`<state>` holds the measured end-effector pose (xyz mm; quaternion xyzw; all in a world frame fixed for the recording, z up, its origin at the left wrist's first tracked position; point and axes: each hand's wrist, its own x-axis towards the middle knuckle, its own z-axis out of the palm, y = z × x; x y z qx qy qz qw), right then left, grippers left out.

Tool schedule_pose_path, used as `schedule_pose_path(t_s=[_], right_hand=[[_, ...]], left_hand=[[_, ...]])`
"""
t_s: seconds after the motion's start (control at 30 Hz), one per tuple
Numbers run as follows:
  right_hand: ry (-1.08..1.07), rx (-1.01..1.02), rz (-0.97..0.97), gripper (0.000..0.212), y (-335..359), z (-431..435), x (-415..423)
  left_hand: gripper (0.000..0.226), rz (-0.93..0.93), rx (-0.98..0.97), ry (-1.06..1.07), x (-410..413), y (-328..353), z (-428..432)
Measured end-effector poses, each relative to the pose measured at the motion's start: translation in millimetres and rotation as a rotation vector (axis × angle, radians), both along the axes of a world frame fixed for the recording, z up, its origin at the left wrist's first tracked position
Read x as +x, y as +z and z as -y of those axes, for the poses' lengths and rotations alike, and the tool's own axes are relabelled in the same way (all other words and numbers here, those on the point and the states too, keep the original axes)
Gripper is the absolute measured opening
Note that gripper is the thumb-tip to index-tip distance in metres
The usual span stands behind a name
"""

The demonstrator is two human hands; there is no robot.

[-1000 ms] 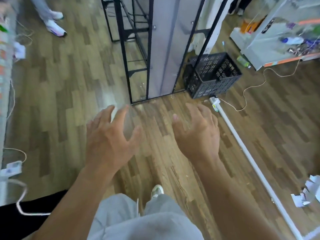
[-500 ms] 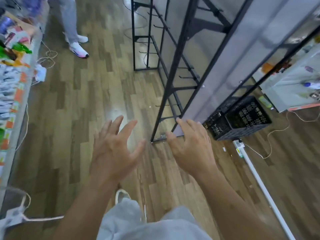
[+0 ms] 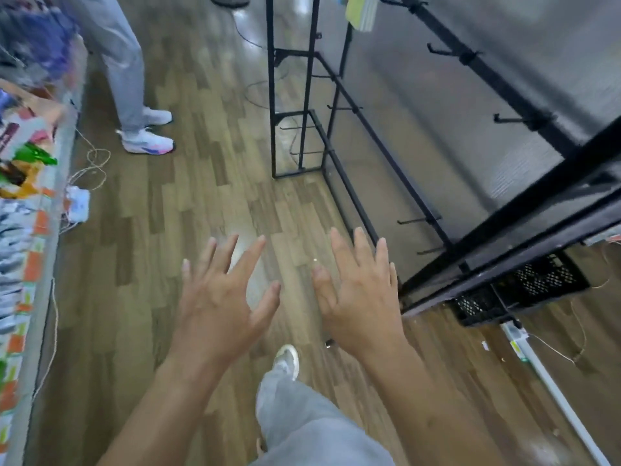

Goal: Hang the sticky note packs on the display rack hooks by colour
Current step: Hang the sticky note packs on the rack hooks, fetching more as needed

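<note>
Both my hands are held out over the wooden floor with fingers spread, holding nothing. My left hand (image 3: 225, 297) is at centre, my right hand (image 3: 359, 294) just right of it, near the lower corner of the black display rack (image 3: 349, 95). The rack has a grey back panel and several bare black hooks (image 3: 519, 121). A yellow-green sticky note pack (image 3: 361, 11) hangs at the rack's top edge of the view, partly cut off.
A shelf of colourful packaged goods (image 3: 23, 196) runs down the left edge, with cables (image 3: 90, 166) beside it. Another person's legs and white shoes (image 3: 148, 141) stand at upper left. A black plastic crate (image 3: 524, 290) sits behind the rack at right, next to a white floor strip (image 3: 551, 395).
The view has swung left and up along the rack, bringing the hooks and a hanging pack into sight. Both hands stay empty and spread, now further forward.
</note>
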<state>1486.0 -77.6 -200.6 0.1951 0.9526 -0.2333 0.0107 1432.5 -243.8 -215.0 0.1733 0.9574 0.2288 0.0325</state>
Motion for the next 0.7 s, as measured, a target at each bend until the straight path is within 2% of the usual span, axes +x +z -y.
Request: schedule_pose_path(t_s=[0.13,0.3,0.53,0.7], right_hand=[[-0.065,-0.044,-0.001,0.064,10.7,-14.2,-96.9],[-0.152,-0.012,-0.049,0.068,28.9,-37.1,-199.9],[-0.342,-0.003,-0.149,0.068,18.2,-60.3,-339.2],[-0.448,-0.030,-0.214,0.061,29.1,-58.4,-440.5]], left_hand=[[0.077,-0.001,0.023,0.017,-102.0,16.1,-9.2],[0.076,-0.025,0.112,-0.012,-217.7,29.5,-24.9],[0.071,0.010,0.263,-0.235,-392.1,13.3,-47.9],[0.068,0.012,0.274,-0.372,-507.4,22.0,-57.3]])
